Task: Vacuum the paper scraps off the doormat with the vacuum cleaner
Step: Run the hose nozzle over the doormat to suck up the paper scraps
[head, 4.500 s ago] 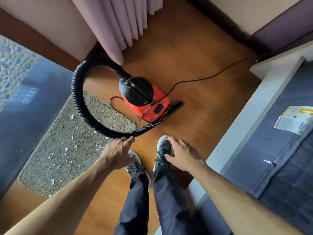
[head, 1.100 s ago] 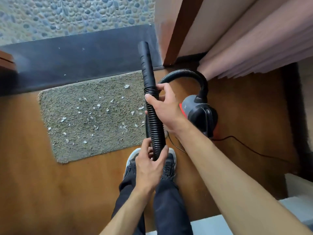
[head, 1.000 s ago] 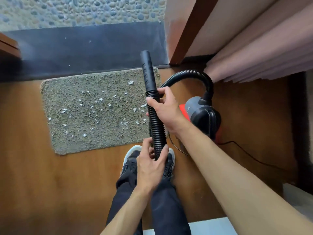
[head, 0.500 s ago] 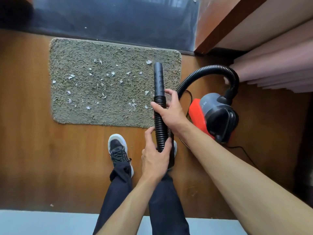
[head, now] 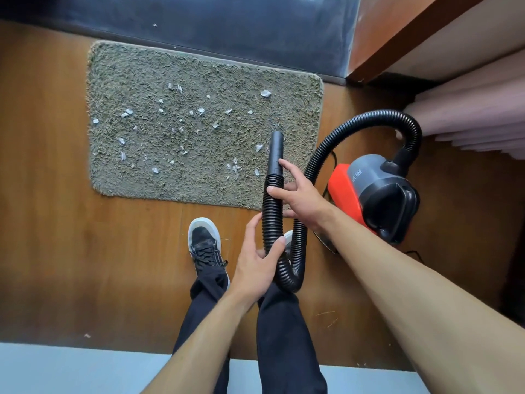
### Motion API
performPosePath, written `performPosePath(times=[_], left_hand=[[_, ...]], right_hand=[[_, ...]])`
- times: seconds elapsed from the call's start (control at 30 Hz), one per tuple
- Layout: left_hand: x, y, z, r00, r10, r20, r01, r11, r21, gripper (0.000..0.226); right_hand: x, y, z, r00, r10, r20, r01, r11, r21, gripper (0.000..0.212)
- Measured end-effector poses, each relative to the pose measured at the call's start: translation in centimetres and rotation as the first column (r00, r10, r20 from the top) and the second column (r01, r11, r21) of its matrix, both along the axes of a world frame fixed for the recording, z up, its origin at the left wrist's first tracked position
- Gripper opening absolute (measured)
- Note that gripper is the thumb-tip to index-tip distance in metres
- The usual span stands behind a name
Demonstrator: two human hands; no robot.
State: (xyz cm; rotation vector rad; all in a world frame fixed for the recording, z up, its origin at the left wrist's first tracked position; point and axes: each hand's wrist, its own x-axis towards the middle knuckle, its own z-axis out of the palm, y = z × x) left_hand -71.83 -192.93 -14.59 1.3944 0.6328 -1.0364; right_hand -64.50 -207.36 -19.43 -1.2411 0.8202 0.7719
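Note:
A grey-green shaggy doormat [head: 199,66] lies on the wooden floor, strewn with several white paper scraps [head: 201,110]. The red and grey vacuum cleaner [head: 372,191] stands to its right. Its black ribbed hose [head: 366,120] arcs up from the body and loops down by my legs. My right hand [head: 301,194] grips the hose just below the smooth black nozzle [head: 276,152], which points at the mat's near right part. My left hand [head: 258,263] holds the hose lower down, near the bend.
A dark threshold strip [head: 199,21] runs behind the mat. A wooden door frame [head: 397,38] and pink curtain [head: 477,115] stand at upper right. The power cord [head: 414,254] trails right of the vacuum. A pale ledge [head: 71,368] crosses the bottom. My shoe [head: 203,240] is near the mat.
The view has swung round to face the mat squarely. Both hands took up the hose, and since half a second ago the nozzle has dipped lower over the mat's right part.

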Motion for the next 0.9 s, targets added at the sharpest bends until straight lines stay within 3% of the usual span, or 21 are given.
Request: performPosePath(times=[0.33,0.6,0.9], left_hand=[[0.2,0.8,-2.3,0.998,-0.051,0.028,0.048,0.995,0.089,0.071],[0.7,1.9,-3.3,0.999,-0.037,0.006,0.037,0.999,-0.005,0.079],[1.4,2.3,-4.8,0.999,-0.026,-0.042,0.025,1.000,-0.018,0.080]], right_hand=[[-0.2,1.2,-2.9,0.995,0.038,-0.091,-0.042,0.998,-0.041,0.069],[0.7,0.9,-3.8,0.980,0.136,-0.147,-0.130,0.990,0.049,0.074],[0.8,1.2,-5.2,0.977,0.119,-0.176,-0.113,0.993,0.041,0.071]])
